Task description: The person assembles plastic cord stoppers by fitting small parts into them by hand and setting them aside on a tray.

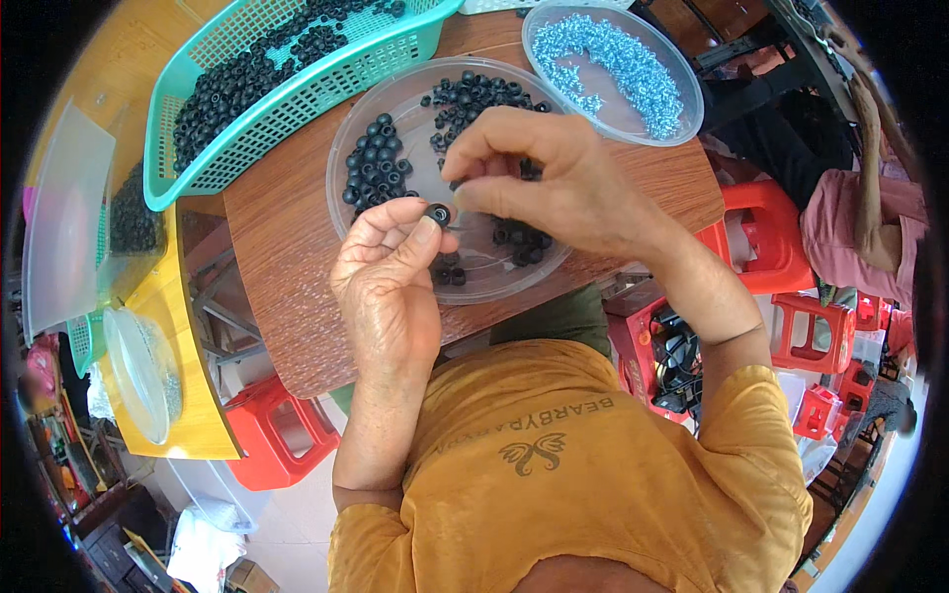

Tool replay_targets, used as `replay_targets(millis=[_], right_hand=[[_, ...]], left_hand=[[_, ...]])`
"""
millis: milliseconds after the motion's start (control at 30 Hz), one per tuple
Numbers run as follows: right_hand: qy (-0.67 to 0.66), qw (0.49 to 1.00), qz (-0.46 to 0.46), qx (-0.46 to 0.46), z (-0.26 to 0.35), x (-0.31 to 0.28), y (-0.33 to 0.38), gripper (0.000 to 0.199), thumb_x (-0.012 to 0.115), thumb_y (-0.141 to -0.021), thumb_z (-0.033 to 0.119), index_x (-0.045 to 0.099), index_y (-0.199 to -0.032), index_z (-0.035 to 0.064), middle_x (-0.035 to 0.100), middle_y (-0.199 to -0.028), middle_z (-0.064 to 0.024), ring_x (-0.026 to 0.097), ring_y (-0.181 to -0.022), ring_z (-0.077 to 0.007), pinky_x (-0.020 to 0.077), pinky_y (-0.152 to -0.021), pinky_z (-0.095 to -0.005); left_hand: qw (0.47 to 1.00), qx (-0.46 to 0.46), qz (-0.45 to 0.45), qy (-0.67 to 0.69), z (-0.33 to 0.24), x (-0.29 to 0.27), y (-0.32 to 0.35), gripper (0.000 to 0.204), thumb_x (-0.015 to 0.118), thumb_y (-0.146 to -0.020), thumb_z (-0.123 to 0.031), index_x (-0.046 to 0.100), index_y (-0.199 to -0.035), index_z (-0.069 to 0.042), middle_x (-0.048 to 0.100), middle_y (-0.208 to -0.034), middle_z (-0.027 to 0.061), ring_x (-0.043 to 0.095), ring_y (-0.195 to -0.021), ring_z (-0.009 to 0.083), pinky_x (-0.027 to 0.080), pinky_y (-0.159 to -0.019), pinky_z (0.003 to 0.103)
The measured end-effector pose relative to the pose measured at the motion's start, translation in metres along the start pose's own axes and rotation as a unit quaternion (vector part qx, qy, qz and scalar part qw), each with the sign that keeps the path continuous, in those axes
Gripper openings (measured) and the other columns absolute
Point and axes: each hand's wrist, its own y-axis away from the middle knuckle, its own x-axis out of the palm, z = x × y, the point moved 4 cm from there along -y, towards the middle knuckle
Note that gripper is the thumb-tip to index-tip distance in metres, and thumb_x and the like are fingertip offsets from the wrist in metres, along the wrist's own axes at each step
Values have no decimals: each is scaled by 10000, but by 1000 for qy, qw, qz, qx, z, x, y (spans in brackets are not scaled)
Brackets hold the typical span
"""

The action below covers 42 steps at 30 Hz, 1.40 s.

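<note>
In my left hand (388,272), thumb and index finger pinch a small round black part (439,213) with a paler centre, holding it up over the near left of a clear round tray (341,148). Just above and to the right of it is my right hand (568,178), its thumb and fingertips curled together in a pinch. Whatever they hold, if anything, I cannot make out. The tray carries loose black parts: larger round ones (376,163) at its left, smaller ones (474,97) at its far side, and more (521,242) under my right hand.
A green plastic basket (297,133) of black parts stands at the far left. Touching the tray's far right is a clear round dish (539,74) of small shiny blue pieces (628,69). Red stools (282,435) flank the brown table (282,267); another person's arm (868,168) shows at right.
</note>
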Motion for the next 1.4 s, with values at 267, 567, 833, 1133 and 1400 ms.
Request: replay_targets(millis=[267, 567, 833, 1133, 1400], right_hand=[[81, 981, -59, -168, 9, 4, 18, 205, 706, -742, -3, 667, -939, 37, 601, -831, -55, 582, -771, -187, 464, -661, -268], [51, 996, -55, -48, 5, 5, 20, 175, 699, -730, -22, 656, -893, 24, 609, -836, -50, 583, -775, -159, 466, -657, -254], [31, 987, -97, -124, 3, 5, 22, 190, 693, -658, -42, 655, -817, 56, 616, -780, -66, 594, -748, -231, 478, -661, -319], [7, 994, -86, -66, 2, 0, 25, 172, 682, -732, -64, 664, -880, 21, 612, -853, -47, 577, -772, -119, 453, -643, -234], [49, 992, -93, -74, -2, -1, 26, 163, 690, -733, -39, 647, -885, 5, 616, -857, -56, 573, -744, -140, 446, -630, -249]], left_hand=[[1000, 0, 4, 5, 4, 11, 4, 175, 642, -808, 64, 592, -974, 38, 652, -875, 111, 622, -753, 174, 518, -723, 272], [1000, 5, -7, -8, 6, 8, 6, 178, 647, -805, 70, 590, -970, 37, 650, -892, 112, 626, -764, 174, 524, -723, 277], [1000, -24, -8, 3, 8, 6, 6, 163, 630, -811, 74, 593, -964, 33, 642, -873, 106, 622, -739, 176, 528, -711, 276], [999, -47, -8, 4, 9, 14, 7, 168, 638, -810, 56, 597, -972, 34, 644, -867, 107, 622, -723, 176, 518, -698, 273], [999, -43, -11, -8, 10, 14, 6, 164, 643, -805, 54, 600, -963, 37, 645, -890, 116, 625, -724, 185, 522, -702, 283]])
